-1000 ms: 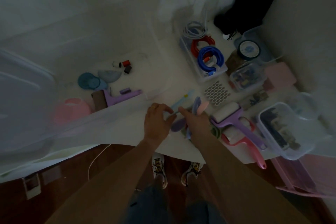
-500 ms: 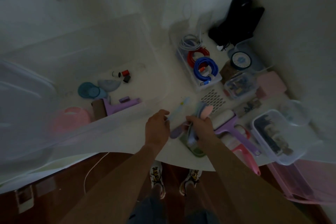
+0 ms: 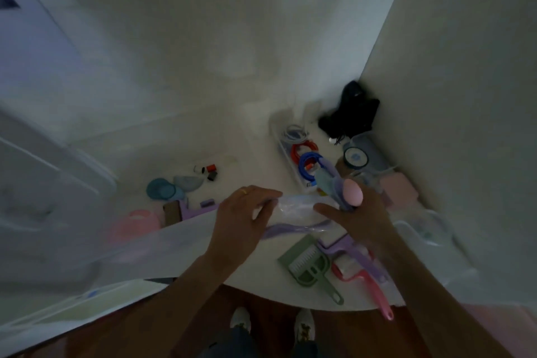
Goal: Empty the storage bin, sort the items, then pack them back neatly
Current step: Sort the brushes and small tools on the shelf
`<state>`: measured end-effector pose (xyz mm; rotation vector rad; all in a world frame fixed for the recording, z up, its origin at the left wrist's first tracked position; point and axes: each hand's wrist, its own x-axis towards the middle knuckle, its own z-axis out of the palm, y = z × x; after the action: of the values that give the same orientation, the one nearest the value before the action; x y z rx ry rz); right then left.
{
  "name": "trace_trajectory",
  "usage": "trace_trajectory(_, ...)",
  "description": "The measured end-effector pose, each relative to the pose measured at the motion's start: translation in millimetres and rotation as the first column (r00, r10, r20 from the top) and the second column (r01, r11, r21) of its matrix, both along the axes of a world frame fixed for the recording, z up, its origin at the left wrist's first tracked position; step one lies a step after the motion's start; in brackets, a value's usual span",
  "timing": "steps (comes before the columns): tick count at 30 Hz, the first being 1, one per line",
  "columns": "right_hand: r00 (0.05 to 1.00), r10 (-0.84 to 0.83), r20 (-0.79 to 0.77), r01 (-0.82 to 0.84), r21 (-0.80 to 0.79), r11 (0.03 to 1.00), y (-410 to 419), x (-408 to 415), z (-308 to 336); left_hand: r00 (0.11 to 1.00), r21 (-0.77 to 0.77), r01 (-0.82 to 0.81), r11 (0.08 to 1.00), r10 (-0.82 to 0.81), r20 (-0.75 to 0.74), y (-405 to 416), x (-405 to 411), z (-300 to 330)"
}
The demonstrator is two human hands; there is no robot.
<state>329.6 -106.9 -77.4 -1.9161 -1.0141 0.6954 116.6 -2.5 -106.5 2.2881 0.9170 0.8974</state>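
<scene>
Both hands are working above the near edge of the white worktop (image 3: 261,279), frame dim and blurry. Right hand (image 3: 360,218) is gripping a bundle of long-handled items (image 3: 338,186), fingers (image 3: 325,209) curled tight around the handles; a pink rounded head (image 3: 353,190) and a blue-grey one are sticking up out of the fist. Left hand (image 3: 241,218) is pinching a clear plastic wrapper (image 3: 296,205) between thumb and fingertips, partly closed; the wrapper is spanning the gap between the two hands. A purple strip (image 3: 293,229) is trailing below it; can't tell which hand has it.

Storage bin (image 3: 96,247) is sitting on the left, translucent, near wall running under the left forearm. Inside it: pink bowl (image 3: 133,225), teal lids (image 3: 161,189), purple tool (image 3: 191,209), small spools (image 3: 207,171).

On the worktop to the right: green dustpan with brush (image 3: 308,264) lying near the front edge, pink and purple lint rollers (image 3: 363,270) just beside it, touching. Farther back, a clear tray of coiled cables (image 3: 302,160), red, blue and white. Round tin (image 3: 355,157) and pink box (image 3: 399,189) are sitting near the wall, black item (image 3: 351,113) in the corner. Feet are showing below the worktop edge.
</scene>
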Motion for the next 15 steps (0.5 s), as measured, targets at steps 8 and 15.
trace_trajectory(8,0.988,0.155,0.001,-0.151,0.245,0.958,-1.0,-0.3,74.7,0.999,0.075,0.047,0.996,-0.046,-0.007,11.9,-18.7,87.2)
trace_trajectory(15,0.984,0.180,-0.002,-0.173,0.263,0.949,-0.1,18.1,94.6,0.997,0.178,0.080,0.981,-0.074,-0.037,15.8,-27.9,114.7)
